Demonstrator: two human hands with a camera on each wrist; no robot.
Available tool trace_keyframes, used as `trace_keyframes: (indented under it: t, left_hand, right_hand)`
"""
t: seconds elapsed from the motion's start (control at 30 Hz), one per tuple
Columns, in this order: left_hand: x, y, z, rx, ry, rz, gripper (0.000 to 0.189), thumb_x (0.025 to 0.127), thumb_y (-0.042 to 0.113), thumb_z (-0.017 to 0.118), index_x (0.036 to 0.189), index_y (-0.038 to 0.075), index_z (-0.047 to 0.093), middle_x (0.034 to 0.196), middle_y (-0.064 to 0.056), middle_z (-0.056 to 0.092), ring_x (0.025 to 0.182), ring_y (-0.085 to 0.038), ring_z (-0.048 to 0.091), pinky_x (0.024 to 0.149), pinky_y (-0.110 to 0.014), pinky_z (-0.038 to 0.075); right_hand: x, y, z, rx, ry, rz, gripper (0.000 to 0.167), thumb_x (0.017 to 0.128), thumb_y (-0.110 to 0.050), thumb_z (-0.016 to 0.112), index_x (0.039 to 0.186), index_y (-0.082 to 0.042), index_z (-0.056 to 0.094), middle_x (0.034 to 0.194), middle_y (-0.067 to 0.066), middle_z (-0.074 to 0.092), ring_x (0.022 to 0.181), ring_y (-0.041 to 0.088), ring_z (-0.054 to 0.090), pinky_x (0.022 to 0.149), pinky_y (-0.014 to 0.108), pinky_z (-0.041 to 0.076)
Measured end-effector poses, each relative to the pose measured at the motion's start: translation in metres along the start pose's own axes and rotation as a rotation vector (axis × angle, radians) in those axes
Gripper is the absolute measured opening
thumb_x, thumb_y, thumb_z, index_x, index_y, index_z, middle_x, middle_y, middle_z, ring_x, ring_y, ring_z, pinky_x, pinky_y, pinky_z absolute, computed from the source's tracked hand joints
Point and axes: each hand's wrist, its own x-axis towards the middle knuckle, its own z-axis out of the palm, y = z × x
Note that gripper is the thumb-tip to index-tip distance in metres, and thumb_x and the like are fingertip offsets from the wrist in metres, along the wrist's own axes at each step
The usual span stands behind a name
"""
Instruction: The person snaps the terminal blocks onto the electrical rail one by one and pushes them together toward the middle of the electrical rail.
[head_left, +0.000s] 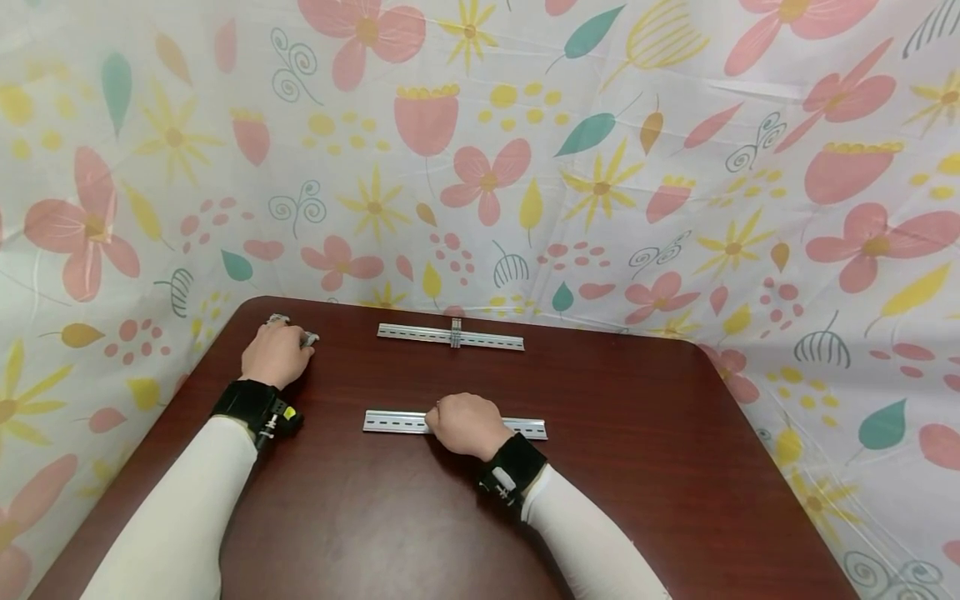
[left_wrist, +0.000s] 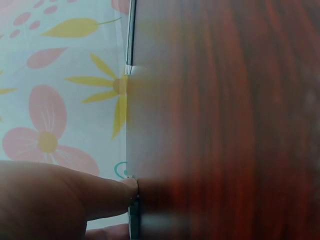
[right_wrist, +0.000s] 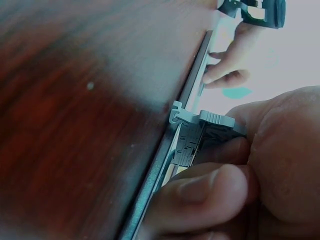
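On the near slotted metal DIN rail (head_left: 393,422), my right hand (head_left: 468,425) pinches a grey terminal block (right_wrist: 187,132). The block's hooked foot sits at the rail's edge in the right wrist view. My right hand covers the block in the head view. At the far left corner of the table, my left hand (head_left: 275,354) is over small grey pieces (head_left: 308,338). Its thumb (left_wrist: 112,195) touches one grey piece (left_wrist: 134,220) in the left wrist view; whether the fingers close around it, I cannot tell.
Farther back lies a second DIN rail (head_left: 412,333), with several thin grey terminal blocks (head_left: 456,332) standing upright near its middle. Both rails lie on a dark brown table (head_left: 637,467). A flower-print curtain (head_left: 570,150) hangs along the back and sides.
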Motion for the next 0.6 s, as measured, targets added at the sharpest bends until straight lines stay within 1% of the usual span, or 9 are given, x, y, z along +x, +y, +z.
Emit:
trace_keyframes:
  t: [0.07,0.1,0.2,0.3,0.33,0.37,0.43,0.5,0.6]
  left_hand:
    - [0.0004,-0.0006,0.0007,0.0,-0.001,0.006,0.023,0.107,0.013,0.071,0.117,-0.007,0.076,0.133,-0.036,0.065,0.137,-0.061,0.05,0.099,-0.073,0.052]
    - [0.0007,-0.0011,0.001,-0.001,0.0,0.013,0.022,0.107,0.013,0.071,0.115,-0.007,0.077,0.131,-0.036,0.066,0.137,-0.061,0.05,0.103,-0.073,0.05]
    - [0.0006,-0.0025,0.001,-0.005,0.008,0.036,0.018,0.106,0.011,0.07,0.104,-0.005,0.077,0.122,-0.034,0.069,0.135,-0.059,0.053,0.109,-0.075,0.047]
    - [-0.0001,-0.0021,0.0005,-0.014,0.024,0.057,0.019,0.105,0.009,0.07,0.09,-0.001,0.075,0.106,-0.03,0.071,0.12,-0.056,0.063,0.099,-0.07,0.054]
    - [-0.0004,-0.0015,0.0003,-0.018,0.03,0.06,0.021,0.105,0.009,0.07,0.086,0.001,0.073,0.101,-0.028,0.07,0.114,-0.055,0.065,0.09,-0.067,0.057]
    - [-0.0008,-0.0008,-0.0001,-0.02,0.035,0.062,0.023,0.104,0.009,0.07,0.082,0.003,0.071,0.096,-0.025,0.069,0.106,-0.052,0.067,0.081,-0.062,0.057]
    - [-0.0013,0.0002,-0.0006,-0.027,0.041,0.066,0.03,0.103,0.008,0.069,0.074,0.007,0.064,0.084,-0.019,0.064,0.086,-0.044,0.065,0.068,-0.052,0.049]
    - [-0.0018,0.0007,-0.0011,-0.031,0.044,0.073,0.035,0.102,0.008,0.069,0.07,0.01,0.058,0.075,-0.014,0.057,0.073,-0.036,0.058,0.064,-0.046,0.042]
    - [-0.0029,0.0016,-0.0016,-0.036,0.047,0.089,0.041,0.101,0.007,0.07,0.066,0.013,0.051,0.066,-0.007,0.044,0.065,-0.028,0.044,0.062,-0.042,0.033]
  right_hand:
    - [0.0002,0.0002,0.0002,-0.003,-0.001,0.0,0.052,0.111,-0.026,0.054,0.059,-0.019,0.056,0.061,-0.001,0.054,0.058,0.015,0.054,0.047,0.039,0.045]
    - [0.0002,0.0004,0.0003,-0.003,-0.002,0.0,0.052,0.111,-0.026,0.054,0.06,-0.019,0.056,0.061,-0.001,0.054,0.058,0.015,0.054,0.047,0.039,0.045]
    - [0.0004,0.0004,0.0001,0.0,-0.005,0.003,0.051,0.111,-0.026,0.054,0.06,-0.019,0.057,0.062,-0.001,0.053,0.058,0.015,0.054,0.047,0.039,0.045]
    - [0.0007,0.0002,-0.0003,0.003,-0.007,0.005,0.051,0.111,-0.026,0.054,0.061,-0.019,0.058,0.062,-0.001,0.054,0.058,0.016,0.054,0.047,0.039,0.045]
    - [0.0007,0.0001,-0.0006,0.002,-0.006,0.006,0.05,0.111,-0.026,0.054,0.061,-0.019,0.059,0.062,-0.001,0.054,0.059,0.016,0.054,0.047,0.039,0.045]
    - [0.0006,-0.0002,-0.0008,0.001,-0.006,0.006,0.05,0.111,-0.026,0.054,0.061,-0.019,0.059,0.063,-0.001,0.055,0.059,0.016,0.055,0.047,0.039,0.046]
    - [0.0008,-0.0002,-0.0008,-0.001,-0.006,0.006,0.05,0.11,-0.026,0.054,0.061,-0.019,0.059,0.063,-0.001,0.056,0.06,0.016,0.056,0.047,0.04,0.046]
    - [0.0008,-0.0001,-0.0009,-0.002,-0.006,0.006,0.05,0.11,-0.026,0.054,0.061,-0.019,0.059,0.064,-0.001,0.056,0.06,0.016,0.056,0.048,0.04,0.046]
    - [0.0008,0.0005,-0.0008,0.002,-0.003,0.004,0.05,0.11,-0.026,0.054,0.061,-0.019,0.058,0.063,-0.001,0.055,0.06,0.016,0.056,0.048,0.04,0.046]
